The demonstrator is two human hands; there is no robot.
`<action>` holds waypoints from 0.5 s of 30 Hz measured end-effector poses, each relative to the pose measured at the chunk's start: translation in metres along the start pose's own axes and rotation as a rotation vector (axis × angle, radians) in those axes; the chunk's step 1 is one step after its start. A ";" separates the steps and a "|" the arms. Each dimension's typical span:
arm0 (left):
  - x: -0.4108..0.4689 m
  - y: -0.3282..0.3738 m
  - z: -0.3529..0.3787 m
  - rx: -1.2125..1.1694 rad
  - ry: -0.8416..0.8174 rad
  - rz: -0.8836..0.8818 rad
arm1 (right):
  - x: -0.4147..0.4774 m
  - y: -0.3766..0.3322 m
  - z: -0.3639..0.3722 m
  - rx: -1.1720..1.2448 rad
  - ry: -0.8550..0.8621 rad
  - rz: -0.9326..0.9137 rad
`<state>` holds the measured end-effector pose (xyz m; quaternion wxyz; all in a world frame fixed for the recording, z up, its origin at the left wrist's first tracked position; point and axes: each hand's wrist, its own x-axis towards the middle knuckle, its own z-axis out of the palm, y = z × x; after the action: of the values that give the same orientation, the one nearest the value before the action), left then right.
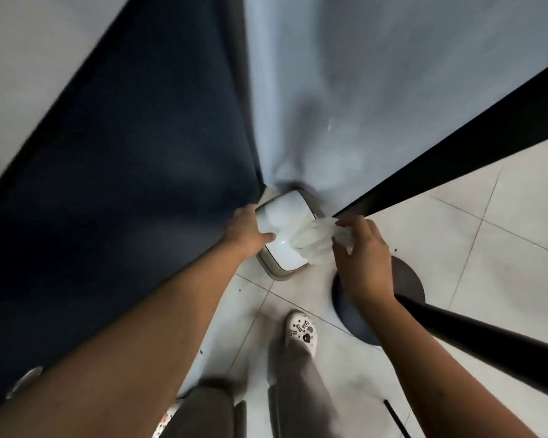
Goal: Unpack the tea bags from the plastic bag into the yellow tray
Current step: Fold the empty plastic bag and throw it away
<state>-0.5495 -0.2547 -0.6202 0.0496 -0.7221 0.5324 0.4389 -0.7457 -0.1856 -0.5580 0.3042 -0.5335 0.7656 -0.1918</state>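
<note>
I look straight down at a small waste bin [277,270] with a white swing lid on the floor, in a corner. My left hand [247,230] presses on the left edge of the lid, thumb laid across it. My right hand [363,251] pinches a crumpled, translucent plastic bag [314,240] that hangs over the bin's right side. No tea bags and no yellow tray are in view.
A dark blue panel [133,184] stands to the left and a pale wall [361,90] behind the bin. A black pole with a round base [348,308] stands right of the bin. My feet in white clogs [302,331] stand on white floor tiles.
</note>
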 end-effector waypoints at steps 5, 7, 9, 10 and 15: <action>0.036 -0.003 0.015 0.168 0.009 0.046 | -0.004 0.026 0.035 0.032 0.048 0.022; 0.047 -0.005 0.021 0.175 0.013 0.051 | -0.006 0.032 0.048 0.075 0.074 0.021; 0.055 -0.008 0.027 0.173 0.006 0.072 | -0.006 0.036 0.059 0.115 0.097 0.023; 0.057 -0.010 0.029 0.158 0.008 0.083 | -0.006 0.038 0.063 0.129 0.100 0.023; 0.052 -0.015 0.035 0.106 0.113 0.150 | 0.004 0.053 0.091 0.184 0.042 0.118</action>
<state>-0.5556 -0.2667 -0.6832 0.0243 -0.7002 0.6094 0.3712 -0.7224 -0.1681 -0.6593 0.3466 -0.4533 0.7809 -0.2541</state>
